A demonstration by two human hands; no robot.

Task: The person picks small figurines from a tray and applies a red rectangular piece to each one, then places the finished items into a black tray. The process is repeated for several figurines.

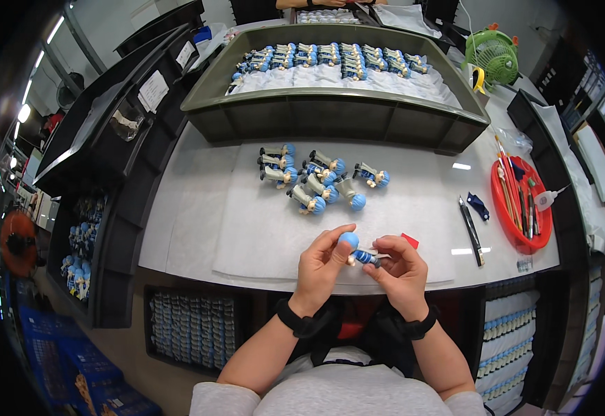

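Observation:
Between my two hands, over the near edge of the white table, lies a small figurine (363, 256) with a light blue head and a blue striped body. My left hand (322, 267) is closed around its head, thumb and fingers on either side. My right hand (401, 270) pinches the figurine's dark-footed lower end. Just beyond my right fingers a small red piece (410, 240) rests on the table. Farther off, several similar figurines (316, 187) with blue heads and whitish capes lie in a loose group on a white sheet (247, 236).
A large grey-green tray (330, 111) with rows of figurines stands behind the group. On the right are a red basket (524, 239) of brushes, a black craft knife (471, 232) and a green fan (491, 57). Black bins (115, 229) stand at the left.

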